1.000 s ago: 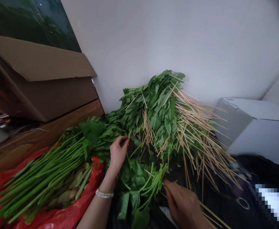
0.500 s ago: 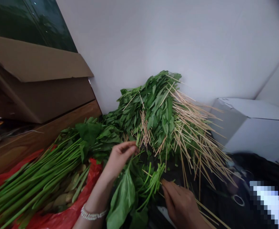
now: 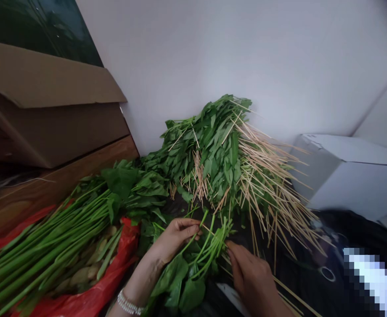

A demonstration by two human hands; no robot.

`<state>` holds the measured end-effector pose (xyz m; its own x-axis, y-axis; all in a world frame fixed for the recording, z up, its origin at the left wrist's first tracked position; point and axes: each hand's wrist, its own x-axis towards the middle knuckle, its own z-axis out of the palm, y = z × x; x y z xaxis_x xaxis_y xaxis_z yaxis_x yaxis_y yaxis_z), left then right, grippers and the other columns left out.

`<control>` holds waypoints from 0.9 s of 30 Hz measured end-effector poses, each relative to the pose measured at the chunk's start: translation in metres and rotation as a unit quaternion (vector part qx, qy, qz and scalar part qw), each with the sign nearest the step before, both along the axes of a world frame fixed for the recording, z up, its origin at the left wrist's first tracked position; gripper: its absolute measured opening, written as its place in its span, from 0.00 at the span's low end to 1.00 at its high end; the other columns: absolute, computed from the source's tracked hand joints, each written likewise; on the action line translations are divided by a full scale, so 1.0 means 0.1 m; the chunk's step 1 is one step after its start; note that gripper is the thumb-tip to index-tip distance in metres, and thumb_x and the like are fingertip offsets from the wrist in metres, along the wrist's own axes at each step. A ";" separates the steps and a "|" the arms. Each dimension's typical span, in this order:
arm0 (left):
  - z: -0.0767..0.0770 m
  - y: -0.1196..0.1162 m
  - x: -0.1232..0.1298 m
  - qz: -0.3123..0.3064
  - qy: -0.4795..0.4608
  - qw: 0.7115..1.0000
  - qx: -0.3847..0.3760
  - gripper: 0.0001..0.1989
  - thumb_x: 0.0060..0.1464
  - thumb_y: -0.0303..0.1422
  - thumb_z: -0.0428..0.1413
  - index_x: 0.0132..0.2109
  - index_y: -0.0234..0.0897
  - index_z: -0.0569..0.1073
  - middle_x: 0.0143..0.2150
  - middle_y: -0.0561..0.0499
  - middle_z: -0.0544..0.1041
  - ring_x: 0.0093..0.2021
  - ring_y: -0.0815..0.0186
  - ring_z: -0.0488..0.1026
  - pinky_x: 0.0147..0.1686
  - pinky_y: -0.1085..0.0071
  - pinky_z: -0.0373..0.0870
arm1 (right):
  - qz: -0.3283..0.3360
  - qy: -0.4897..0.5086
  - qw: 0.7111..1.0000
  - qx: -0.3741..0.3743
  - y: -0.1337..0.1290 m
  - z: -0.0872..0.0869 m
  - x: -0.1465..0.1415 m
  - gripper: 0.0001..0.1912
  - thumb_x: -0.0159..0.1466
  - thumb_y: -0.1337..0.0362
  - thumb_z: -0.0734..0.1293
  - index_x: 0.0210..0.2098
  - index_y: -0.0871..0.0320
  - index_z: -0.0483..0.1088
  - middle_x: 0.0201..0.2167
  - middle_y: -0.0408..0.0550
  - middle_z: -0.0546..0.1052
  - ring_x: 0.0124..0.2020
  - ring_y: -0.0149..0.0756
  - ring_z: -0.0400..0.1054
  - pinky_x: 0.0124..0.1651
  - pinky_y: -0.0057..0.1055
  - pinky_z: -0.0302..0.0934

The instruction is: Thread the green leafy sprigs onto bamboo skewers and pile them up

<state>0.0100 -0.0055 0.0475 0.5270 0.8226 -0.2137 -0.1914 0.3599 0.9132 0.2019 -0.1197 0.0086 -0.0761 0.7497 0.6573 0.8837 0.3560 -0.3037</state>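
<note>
My right hand (image 3: 254, 275) is closed round a bamboo skewer at the lower centre. A bunch of leafy green stems (image 3: 218, 242) is threaded on that skewer, the leaves hanging down to the left. My left hand (image 3: 176, 237), with a beaded bracelet on its wrist, pinches a single leafy green stem (image 3: 193, 240) beside the skewer's tip. Whether the tip has gone through this stem I cannot tell. Beyond both hands lies a large heap of skewered greens (image 3: 210, 136), with many bare skewer ends (image 3: 279, 189) sticking out to the right.
At left, long-stemmed leafy greens (image 3: 68, 237) lie on a red plastic bag (image 3: 114, 281). A cardboard box (image 3: 57, 127) stands behind them on a wooden surface (image 3: 114, 154). A white box (image 3: 352, 185) and black plastic (image 3: 299, 268) are at right. A wall (image 3: 246, 53) rises behind.
My left hand has come down and right with the leafy stem, from above the bunch to the skewer's tip. My right hand stays nearly in place, gripping the skewer.
</note>
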 end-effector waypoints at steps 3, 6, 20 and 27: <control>0.03 -0.01 0.01 0.006 -0.005 1.000 -0.002 0.16 0.38 0.36 0.70 0.35 0.32 0.81 0.27 0.50 0.79 0.26 0.73 0.70 0.30 0.77 0.63 | 0.003 0.000 1.000 -0.008 0.00 0.00 0.00 0.15 0.68 0.72 0.53 0.45 0.62 0.69 0.30 0.50 0.79 0.30 0.36 0.77 0.35 0.29 0.70; 0.03 -0.01 0.01 0.008 -0.001 1.000 -0.001 0.16 0.38 0.36 0.70 0.35 0.32 0.81 0.27 0.50 0.78 0.26 0.73 0.70 0.30 0.78 0.63 | 0.002 -0.001 1.000 -0.006 0.00 0.00 0.00 0.15 0.68 0.71 0.53 0.45 0.62 0.69 0.30 0.50 0.79 0.30 0.36 0.77 0.35 0.28 0.70; 0.00 0.00 0.00 0.025 0.042 0.998 0.038 0.15 0.41 0.38 0.68 0.36 0.33 0.81 0.27 0.50 0.78 0.27 0.72 0.69 0.31 0.75 0.64 | 0.003 -0.004 0.999 -0.036 -0.02 0.03 0.00 0.16 0.67 0.72 0.52 0.46 0.61 0.68 0.28 0.49 0.77 0.29 0.36 0.76 0.33 0.28 0.69; 0.01 -0.01 0.01 0.024 0.048 0.998 0.036 0.16 0.39 0.38 0.69 0.35 0.33 0.81 0.27 0.51 0.78 0.26 0.73 0.69 0.30 0.77 0.63 | 0.005 0.001 0.999 -0.046 -0.02 0.03 0.00 0.16 0.67 0.73 0.52 0.47 0.60 0.68 0.28 0.48 0.77 0.29 0.35 0.75 0.32 0.27 0.67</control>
<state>0.0112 -0.0063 0.0490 0.4665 0.8615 -0.2005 -0.1170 0.2848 0.9514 0.2014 -0.1220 0.0114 -0.0833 0.8067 0.5851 0.8793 0.3358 -0.3377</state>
